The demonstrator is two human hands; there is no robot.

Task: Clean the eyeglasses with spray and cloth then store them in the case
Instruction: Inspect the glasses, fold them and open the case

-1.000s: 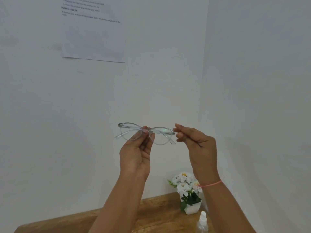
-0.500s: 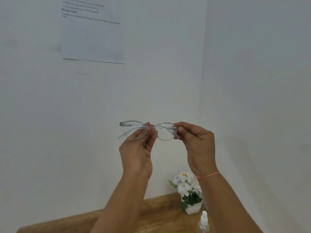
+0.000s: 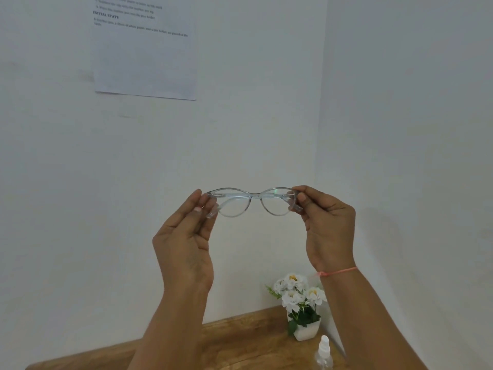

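I hold the clear-framed eyeglasses up at chest height in front of the white wall, temples folded behind the lenses. My left hand pinches the left end of the frame between thumb and fingertips. My right hand pinches the right end, fingers curled round the hinge. Low at the right, the clear spray bottle with a white nozzle stands on the wooden table. No cloth or case is in view.
A small white pot of white flowers stands in the table's back right corner, just behind the spray bottle. A printed sheet of paper is stuck on the wall above. Walls meet in a corner at the right.
My left hand slid from the bridge out to the left end of the frame. The glasses turned level and face me squarely. My right hand kept its hold.
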